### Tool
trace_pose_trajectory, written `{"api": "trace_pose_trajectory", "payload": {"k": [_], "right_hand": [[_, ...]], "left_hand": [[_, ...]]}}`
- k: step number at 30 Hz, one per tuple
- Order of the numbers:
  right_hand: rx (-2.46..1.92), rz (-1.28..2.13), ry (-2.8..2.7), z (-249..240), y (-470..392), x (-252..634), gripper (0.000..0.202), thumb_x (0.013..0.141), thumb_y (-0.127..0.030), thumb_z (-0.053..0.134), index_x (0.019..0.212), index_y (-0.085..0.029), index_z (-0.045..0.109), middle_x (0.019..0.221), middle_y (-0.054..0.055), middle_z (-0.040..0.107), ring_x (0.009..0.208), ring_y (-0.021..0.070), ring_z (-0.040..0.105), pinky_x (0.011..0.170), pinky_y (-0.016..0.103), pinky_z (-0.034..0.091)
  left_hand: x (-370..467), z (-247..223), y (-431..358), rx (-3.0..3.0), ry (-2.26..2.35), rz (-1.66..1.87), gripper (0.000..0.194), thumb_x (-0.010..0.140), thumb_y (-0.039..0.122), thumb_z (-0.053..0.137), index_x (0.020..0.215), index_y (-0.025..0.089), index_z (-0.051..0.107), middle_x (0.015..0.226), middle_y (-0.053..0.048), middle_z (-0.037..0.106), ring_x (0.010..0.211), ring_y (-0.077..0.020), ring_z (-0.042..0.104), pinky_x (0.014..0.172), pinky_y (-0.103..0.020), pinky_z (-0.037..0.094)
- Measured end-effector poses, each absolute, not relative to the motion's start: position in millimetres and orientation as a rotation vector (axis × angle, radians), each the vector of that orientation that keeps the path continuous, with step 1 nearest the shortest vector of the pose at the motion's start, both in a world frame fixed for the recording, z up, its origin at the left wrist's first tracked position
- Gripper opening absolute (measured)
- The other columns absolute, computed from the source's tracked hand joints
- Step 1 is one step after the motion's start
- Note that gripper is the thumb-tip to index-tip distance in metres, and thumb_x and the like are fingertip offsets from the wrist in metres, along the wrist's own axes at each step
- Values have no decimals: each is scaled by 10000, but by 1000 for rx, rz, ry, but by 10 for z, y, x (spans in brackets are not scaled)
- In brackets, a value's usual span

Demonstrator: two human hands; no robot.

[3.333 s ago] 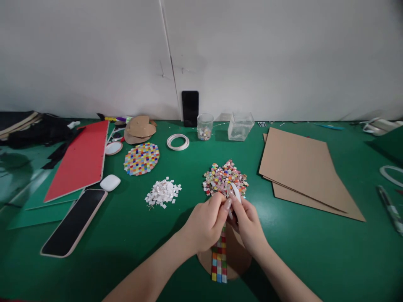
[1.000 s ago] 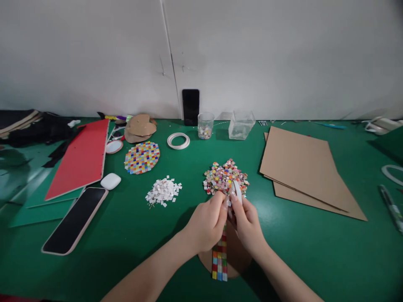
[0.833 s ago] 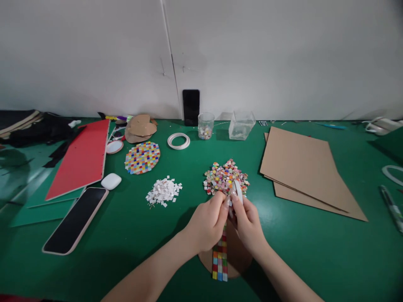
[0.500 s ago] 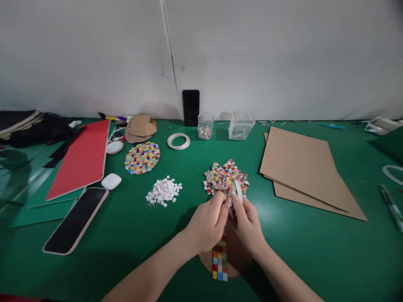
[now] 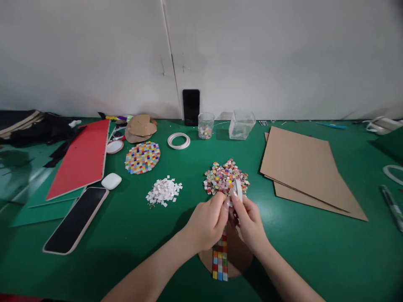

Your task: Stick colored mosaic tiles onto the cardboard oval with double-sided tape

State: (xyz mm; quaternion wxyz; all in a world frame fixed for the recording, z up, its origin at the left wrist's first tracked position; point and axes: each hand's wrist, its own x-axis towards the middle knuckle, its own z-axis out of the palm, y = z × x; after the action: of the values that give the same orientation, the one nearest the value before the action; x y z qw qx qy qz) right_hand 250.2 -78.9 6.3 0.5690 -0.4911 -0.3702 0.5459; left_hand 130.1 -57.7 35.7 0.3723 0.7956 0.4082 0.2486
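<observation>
My right hand (image 5: 249, 220) grips a narrow roll of white tape (image 5: 239, 191) between thumb and fingers. Thumb and forefinger of my left hand (image 5: 208, 220) are pinched together beside it, at a small pale bit too small to make out. Both hands are over a round brown board (image 5: 237, 256), which carries rows of coloured square tiles (image 5: 220, 266); the hands hide its upper part. Just beyond them lies a heap of mixed coloured tiles (image 5: 225, 176). A heap of white tiles (image 5: 164, 191) is to the left.
Left are a phone (image 5: 75, 220), a white case (image 5: 111, 181), a red board (image 5: 82, 159) and a tiled disc (image 5: 142, 157). Behind stand a cup (image 5: 206, 126), a clear box (image 5: 242, 126) and an upright phone (image 5: 191, 107). Cardboard sheets (image 5: 299, 167) lie right.
My hands have shifted slightly, with a small pale bit now showing between the fingertips. The roll remains in my right hand.
</observation>
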Motion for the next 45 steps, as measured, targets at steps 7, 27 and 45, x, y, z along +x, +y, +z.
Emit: {"api": "trace_pose_trajectory", "payload": {"k": [7, 27, 45], "right_hand": [[-1257, 1078, -1014, 46, -834, 2491, 329, 859, -453, 465, 661, -190, 483, 557, -37, 390, 481, 99, 320, 426, 220, 286], [-1356, 763, -1289, -28, -855, 2440, 270, 883, -325, 438, 647, -200, 475, 523, -31, 481, 450, 110, 413, 443, 233, 298], [-1281, 694, -1388, -8, -878, 2408, 208, 898, -223, 401, 709, -191, 480, 548, -37, 484, 450, 91, 402, 424, 207, 293]], "left_hand": [[1349, 368, -609, 1750, 1005, 692, 260, 940, 289, 270, 712, 197, 355, 630, 26, 440, 554, -107, 421, 510, -233, 320], [1423, 274, -709, 1704, 1181, 795, 287, 942, 278, 253, 773, 183, 466, 757, -47, 579, 687, -162, 549, 618, -266, 412], [1380, 254, -690, 1809, 1212, 787, 314, 935, 291, 251, 713, 179, 443, 633, -29, 536, 563, -146, 508, 531, -250, 368]]}}
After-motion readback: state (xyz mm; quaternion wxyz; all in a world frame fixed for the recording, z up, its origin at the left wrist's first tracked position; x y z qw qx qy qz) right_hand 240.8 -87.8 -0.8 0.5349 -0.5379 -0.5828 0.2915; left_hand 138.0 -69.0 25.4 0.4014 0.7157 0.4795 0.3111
